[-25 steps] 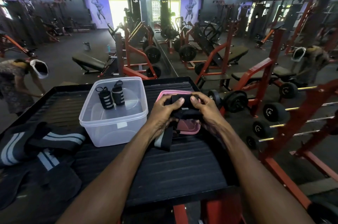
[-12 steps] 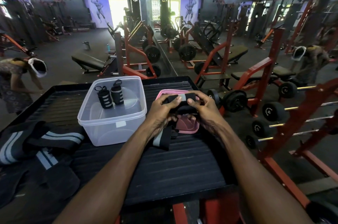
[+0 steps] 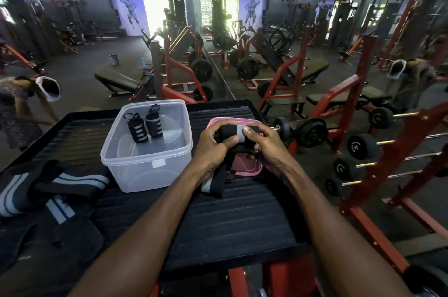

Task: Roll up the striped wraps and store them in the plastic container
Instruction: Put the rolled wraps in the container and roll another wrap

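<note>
Both hands work on one striped wrap (image 3: 236, 135) above the pink lid (image 3: 244, 168), which lies on the black ribbed table (image 3: 218, 219). The left hand (image 3: 213, 145) grips the rolled part of the wrap from the left side, with its thumb on top near the grey stripe. The right hand (image 3: 263, 142) grips the same roll from the right side, and its thumb presses on the grey band. The fingers of both hands are curled around the roll. The loose end of this wrap (image 3: 212, 181) hangs down between the wrists and touches the table just in front of the lid.

The clear plastic container (image 3: 148, 165) stands on the table just to the left of the hands, beside the pink lid. Inside it, two rolled wraps (image 3: 145, 123) stand upright next to each other near the far wall, both black with grey stripes.

At the left edge of the table lies a pile of unrolled wraps (image 3: 55, 185), black with wide pale stripes, well apart from the hands. Behind the table there are red weight benches (image 3: 315, 71) and dumbbells (image 3: 361, 146) on a rack at the right.
</note>
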The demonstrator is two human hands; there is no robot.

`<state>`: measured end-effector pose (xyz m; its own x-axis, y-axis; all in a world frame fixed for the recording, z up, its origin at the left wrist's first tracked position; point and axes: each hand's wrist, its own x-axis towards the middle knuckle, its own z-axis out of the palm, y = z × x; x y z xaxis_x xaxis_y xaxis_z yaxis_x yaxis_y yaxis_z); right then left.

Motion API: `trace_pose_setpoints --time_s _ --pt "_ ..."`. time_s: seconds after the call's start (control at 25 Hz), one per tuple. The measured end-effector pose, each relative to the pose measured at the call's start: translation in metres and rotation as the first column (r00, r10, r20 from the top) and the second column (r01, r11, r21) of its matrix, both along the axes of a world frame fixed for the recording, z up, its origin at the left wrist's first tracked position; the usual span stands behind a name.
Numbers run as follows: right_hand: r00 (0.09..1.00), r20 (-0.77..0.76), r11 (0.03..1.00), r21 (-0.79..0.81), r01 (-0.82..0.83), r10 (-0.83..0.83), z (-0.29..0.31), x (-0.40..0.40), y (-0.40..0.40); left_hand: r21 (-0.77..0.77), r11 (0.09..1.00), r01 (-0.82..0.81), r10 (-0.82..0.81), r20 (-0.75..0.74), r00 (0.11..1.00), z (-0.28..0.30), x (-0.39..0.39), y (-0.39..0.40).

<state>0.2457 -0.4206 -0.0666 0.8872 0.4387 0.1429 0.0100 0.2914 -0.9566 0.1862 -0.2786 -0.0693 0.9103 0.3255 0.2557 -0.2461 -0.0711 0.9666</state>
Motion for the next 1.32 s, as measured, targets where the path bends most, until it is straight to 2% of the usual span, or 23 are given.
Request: trace_pose_setpoints --time_s 0.12,0.16,0.28,0.44,0.52,0.6,0.72,0.88,1.08,1.16,1.32 --pt "0.995 0.101 0.999 -0.03 0.02 -0.017 -0.003 0.006 -0.006 -0.266 0.961 0.071 -0.087 -0.052 0.995 0.001 0.001 -0.003" --pt "0.99 0.141 0.999 -0.049 0.013 -0.006 -0.003 0.006 -0.007 -0.302 0.95 0.075 -0.101 -0.069 0.993 0.0 0.002 -0.003" --pt "0.986 0.167 0.999 -0.052 -0.002 0.011 -0.003 0.005 -0.008 -0.174 0.985 -0.011 -0.004 -0.088 0.996 -0.002 0.002 -0.003" --pt "0.999 0.0 0.999 0.016 -0.044 0.044 -0.001 0.009 -0.004 -0.052 0.996 -0.069 0.066 -0.062 0.996 -0.002 0.002 -0.005" --pt "1.0 -0.009 0.998 -0.057 -0.018 0.018 -0.005 0.012 -0.001 0.03 0.995 -0.097 0.098 -0.039 0.994 -0.002 0.003 -0.006" --pt "0.995 0.078 0.986 -0.148 0.073 -0.062 -0.011 0.013 0.002 0.053 0.993 -0.101 0.102 -0.011 0.995 -0.004 0.004 -0.006" --pt "0.967 0.197 0.973 -0.134 0.19 -0.162 -0.012 0.014 0.001 0.022 0.996 -0.09 0.09 -0.02 0.996 -0.008 0.007 -0.004" --pt "0.934 0.31 0.962 -0.143 0.233 -0.18 -0.012 0.012 0.0 -0.218 0.976 0.014 -0.029 -0.067 0.997 -0.007 0.006 -0.009" --pt "0.986 0.144 0.992 -0.075 0.101 -0.089 -0.007 0.005 0.004 -0.115 0.993 -0.037 0.035 -0.018 0.999 -0.005 0.005 -0.006" --pt "0.981 0.182 0.994 -0.072 0.088 -0.074 -0.008 0.005 0.004 -0.083 0.995 -0.047 0.047 0.002 0.999 -0.003 0.004 -0.005" --pt "0.964 0.245 0.993 -0.029 0.114 -0.103 -0.01 0.004 0.003 -0.195 0.979 0.063 -0.065 -0.005 0.998 0.002 -0.001 -0.007"
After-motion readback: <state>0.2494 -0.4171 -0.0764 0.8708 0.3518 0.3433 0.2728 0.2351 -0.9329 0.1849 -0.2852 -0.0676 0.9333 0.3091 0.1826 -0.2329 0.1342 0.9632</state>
